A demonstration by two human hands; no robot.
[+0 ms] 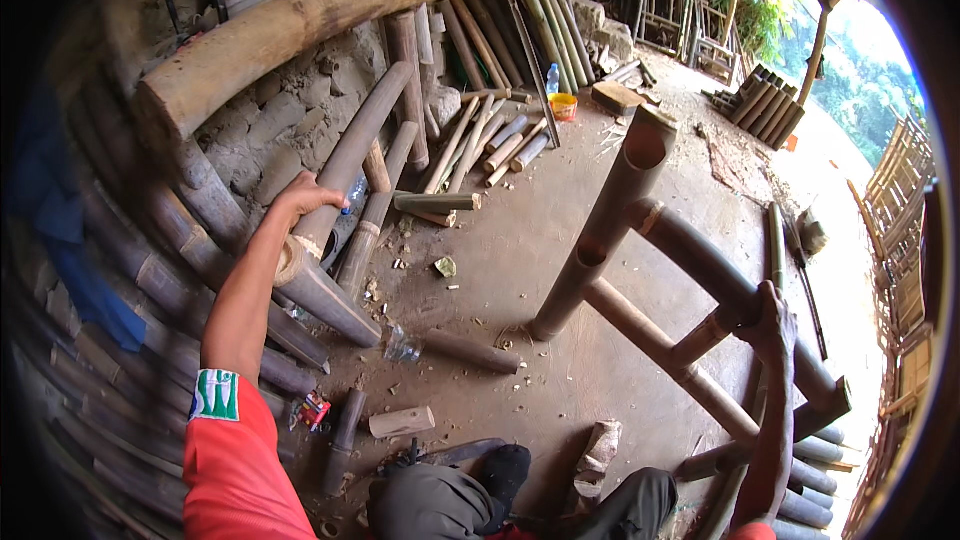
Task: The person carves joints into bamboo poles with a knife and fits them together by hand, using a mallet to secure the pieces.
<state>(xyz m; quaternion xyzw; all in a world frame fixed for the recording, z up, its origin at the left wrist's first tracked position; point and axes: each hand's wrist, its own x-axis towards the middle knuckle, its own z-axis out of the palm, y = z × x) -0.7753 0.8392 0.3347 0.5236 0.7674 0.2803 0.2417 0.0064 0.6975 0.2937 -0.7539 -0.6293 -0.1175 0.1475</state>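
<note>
Head view, looking down at a dirt floor [560, 240] littered with bamboo offcuts. My left hand [305, 198] is stretched out to the left, fingers curled over the upper side of a dark bamboo pole [345, 165] that leans against the stone wall [270, 125]; the thumb side is hidden, so I cannot tell whether the grip closes fully. Other poles lean beside it, touching or nearly so. A thick pale log [300, 25] runs along the top of the wall.

My right hand [772, 320] is closed round a short crosspiece of the bamboo frame [640, 240], where it joins the long slanted rail on the right. The frame stands on the floor in front of me, its tall hollow post [610, 220] tilted, open end uppermost.

Near my knees lie a short pale peg [402, 422], a crushed plastic bottle [402, 345] and a dark bamboo stub [470, 350] just beside it. A yellow cup [563, 106] and a blue-capped bottle [553, 78] stand well apart, near the far wall.
</note>
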